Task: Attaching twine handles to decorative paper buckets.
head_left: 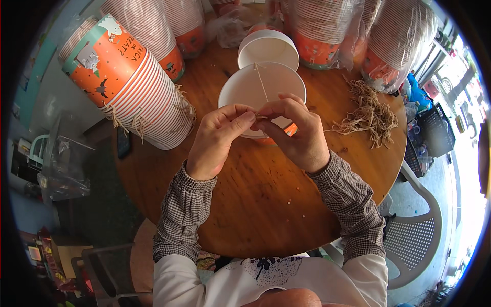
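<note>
A white-lined paper bucket (235, 97) with an orange outside stands on the wooden table before me, its mouth facing up toward me. A thin beige cord (260, 81) runs from its far rim across the opening to my fingers. At the near rim, my left hand (214, 140) pinches the cord between thumb and forefinger. Close against it, my right hand (303, 134) has its fingertips closed on the cord too. The fingers partly cover the cord's end and the near rim. Behind stands another white-lined bucket (267, 50).
A tall stack of orange Halloween buckets (148, 100) with cord handles leans at left, beside a dark phone (124, 142). Loose cords (372, 112) lie heaped at right. Plastic-wrapped bucket stacks (323, 30) line the table's back. A perforated chair (414, 238) stands right of the table (271, 204).
</note>
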